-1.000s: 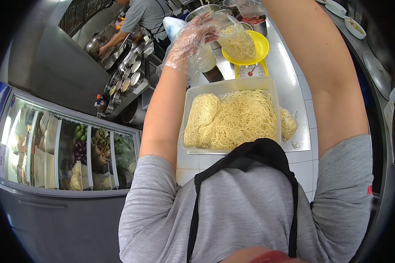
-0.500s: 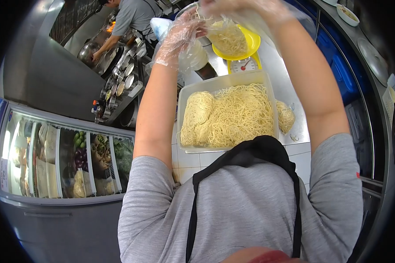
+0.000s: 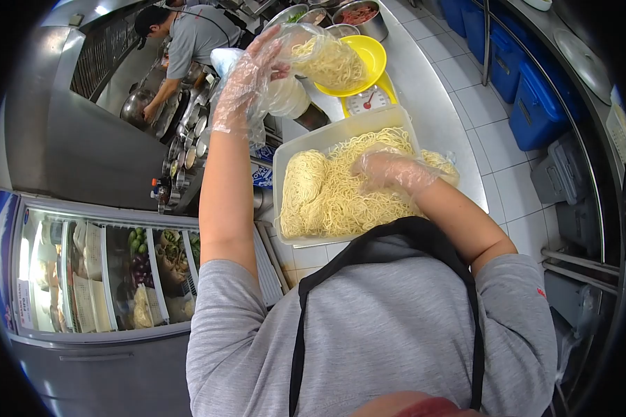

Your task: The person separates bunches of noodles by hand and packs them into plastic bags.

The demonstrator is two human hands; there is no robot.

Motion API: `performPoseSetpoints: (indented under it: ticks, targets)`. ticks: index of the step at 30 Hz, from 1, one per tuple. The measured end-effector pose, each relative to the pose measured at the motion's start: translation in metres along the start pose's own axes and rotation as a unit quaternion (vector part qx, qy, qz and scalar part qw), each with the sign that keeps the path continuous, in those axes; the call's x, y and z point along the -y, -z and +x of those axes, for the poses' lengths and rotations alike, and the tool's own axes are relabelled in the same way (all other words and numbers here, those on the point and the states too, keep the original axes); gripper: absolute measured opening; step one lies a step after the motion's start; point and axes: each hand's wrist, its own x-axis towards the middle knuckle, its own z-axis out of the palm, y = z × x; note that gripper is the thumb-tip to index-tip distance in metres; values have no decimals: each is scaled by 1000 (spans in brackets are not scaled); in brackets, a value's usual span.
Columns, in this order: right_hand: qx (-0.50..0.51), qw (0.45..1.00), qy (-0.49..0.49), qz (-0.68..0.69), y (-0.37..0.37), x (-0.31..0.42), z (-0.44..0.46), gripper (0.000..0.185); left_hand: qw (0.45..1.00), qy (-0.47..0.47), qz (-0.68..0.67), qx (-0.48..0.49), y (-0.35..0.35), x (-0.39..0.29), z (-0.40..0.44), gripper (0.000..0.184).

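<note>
My left hand (image 3: pixel 254 69), in a clear plastic glove, holds the mouth of a clear bag of noodles (image 3: pixel 330 64). That bag rests on a yellow dish (image 3: pixel 368 59) on top of a yellow scale (image 3: pixel 369 101) with a white dial. My right hand (image 3: pixel 386 169), gloved too, reaches down into the loose noodles (image 3: pixel 355 208) in a translucent plastic tub (image 3: pixel 277 177); its fingertips are partly hidden among the strands. A second bag of noodles (image 3: pixel 441 165) lies against the tub's right side, partly behind my right wrist.
Metal pots (image 3: pixel 370 21) with food stand at the counter's far end. A co-worker (image 3: pixel 191 42) is at a wok (image 3: pixel 138 108) on the upper left. A glass-topped fridge (image 3: pixel 111 278) is at the left, blue bins (image 3: pixel 535 104) at the right.
My right hand has come down from above the bag on the scale into the noodles in the tub. My left hand still holds the bag's mouth. The view has shifted somewhat.
</note>
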Motion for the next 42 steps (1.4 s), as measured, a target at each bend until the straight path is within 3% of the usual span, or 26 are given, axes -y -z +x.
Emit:
performPoseSetpoints:
  ticks: [3,12,21,23,24,26,28,29,31,32,33,35,37,39,40,42]
  targets:
    - [9,996,-46,83,10,5,-5,45,1000,11,20,-5,-4,-4,-4,55]
    - [-15,999,-43,15,8,8,-5,45,999,31,0,-10,-11,-3,-1,59]
    - [-65,997,39,-32,2,-6,0,40,979,-83,-180,-54,-20,3,-6,53]
    - [-196,974,88,-76,10,4,-4,34,964,-96,-240,-63,-28,-8,-27,52]
    - [-188,974,93,-82,16,13,-8,34,962,-89,-254,-53,-30,-12,-39,51]
    - [-370,914,31,161,31,41,-24,31,965,-68,-247,-44,-32,-18,-65,52]
    - [-470,854,43,220,48,62,-41,28,973,-24,-227,-42,-38,-20,-93,55]
    - [-464,858,47,217,62,74,-50,28,971,7,-239,-25,-44,-26,-108,55]
    - [-406,880,178,169,83,93,-64,23,983,40,-166,65,-40,-3,-122,58]
    - [-402,883,176,168,82,86,-60,23,975,54,-186,105,-38,19,-125,60]
    - [-359,914,188,-12,82,74,-51,24,975,56,-191,103,-36,24,-130,60]
    - [-301,914,192,-192,87,69,-41,28,964,56,-206,159,-30,30,-140,59]
    - [-105,985,25,-133,100,78,-39,20,972,49,-182,140,-23,34,-146,63]
    - [-97,982,80,-143,111,90,-36,16,987,91,-59,122,-14,37,-151,63]
    - [-90,975,135,-149,116,96,-35,15,989,73,-59,112,-10,39,-157,65]
    - [-82,982,127,-114,126,115,-36,17,990,65,-58,110,-6,41,-162,65]
